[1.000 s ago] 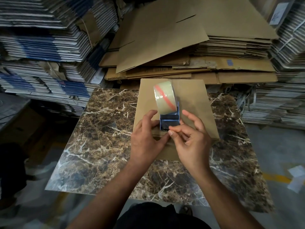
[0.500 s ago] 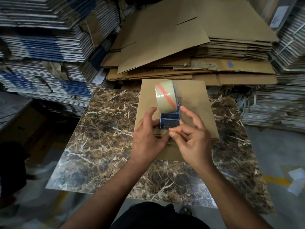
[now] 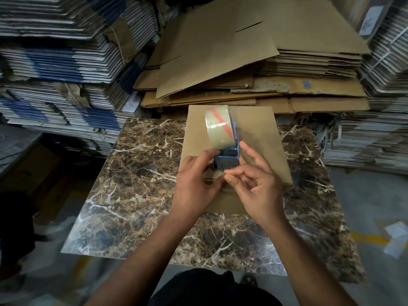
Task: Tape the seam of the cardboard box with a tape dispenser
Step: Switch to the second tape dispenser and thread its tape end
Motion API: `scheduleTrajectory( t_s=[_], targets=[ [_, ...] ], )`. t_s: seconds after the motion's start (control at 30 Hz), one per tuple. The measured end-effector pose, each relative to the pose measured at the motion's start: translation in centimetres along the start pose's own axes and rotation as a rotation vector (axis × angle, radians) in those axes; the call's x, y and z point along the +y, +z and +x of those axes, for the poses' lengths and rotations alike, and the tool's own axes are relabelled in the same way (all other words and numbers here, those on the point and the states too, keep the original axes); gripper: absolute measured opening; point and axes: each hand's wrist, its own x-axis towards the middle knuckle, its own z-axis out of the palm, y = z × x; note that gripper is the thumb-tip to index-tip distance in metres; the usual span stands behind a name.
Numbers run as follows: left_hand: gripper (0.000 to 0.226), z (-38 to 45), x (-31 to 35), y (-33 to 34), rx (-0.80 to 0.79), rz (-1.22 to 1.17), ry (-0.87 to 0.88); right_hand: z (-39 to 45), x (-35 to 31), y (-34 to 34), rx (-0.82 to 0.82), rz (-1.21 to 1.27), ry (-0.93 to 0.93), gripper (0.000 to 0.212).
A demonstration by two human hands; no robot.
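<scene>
A flattened brown cardboard box lies on the marble-patterned table, reaching past its far edge. Over the box's near half stands a blue tape dispenser carrying a roll of clear tape with an orange stripe. My left hand grips the dispenser from the left, thumb and forefinger by its blue frame. My right hand is at the dispenser's near end, thumb and forefinger pinched together there; whether tape is between them I cannot tell. The hands hide the near part of the box and the seam.
Flat brown cardboard sheets are piled behind the table. Tall stacks of folded white and blue cartons rise at the left, and more stacks at the right. Grey floor with a yellow line and paper scraps lies at the right.
The hands and dispenser have stayed nearly in place. My right hand's fingers have curled a little tighter at the dispenser's near end.
</scene>
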Motion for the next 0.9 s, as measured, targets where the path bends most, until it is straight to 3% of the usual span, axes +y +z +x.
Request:
scheduleTrajectory(
  t_s=[0.23,0.4,0.63,0.77,0.9],
  targets=[
    [0.016,-0.7,-0.9,-0.4,0.089,-0.069,0.185,0.2,-1.4,-1.0,0.015,-0.334,-0.198,0.009],
    [0.013,-0.8,-1.0,-0.7,0.107,-0.097,0.217,0.3,-1.4,-1.5,0.084,-0.440,-0.282,0.020],
    [0.010,-1.1,-0.3,-0.5,0.112,-0.161,0.144,-0.3,-1.2,-1.4,0.161,-0.429,-0.281,0.037],
    [0.008,-1.0,0.1,-0.6,0.101,-0.231,0.057,-0.1,-1.5,-1.9,0.155,-0.370,-0.248,0.015],
    [0.009,-1.3,0.4,-0.5,0.077,-0.294,-0.055,-0.3,-1.2,-2.2,0.103,-0.255,-0.130,0.010]
  ],
)
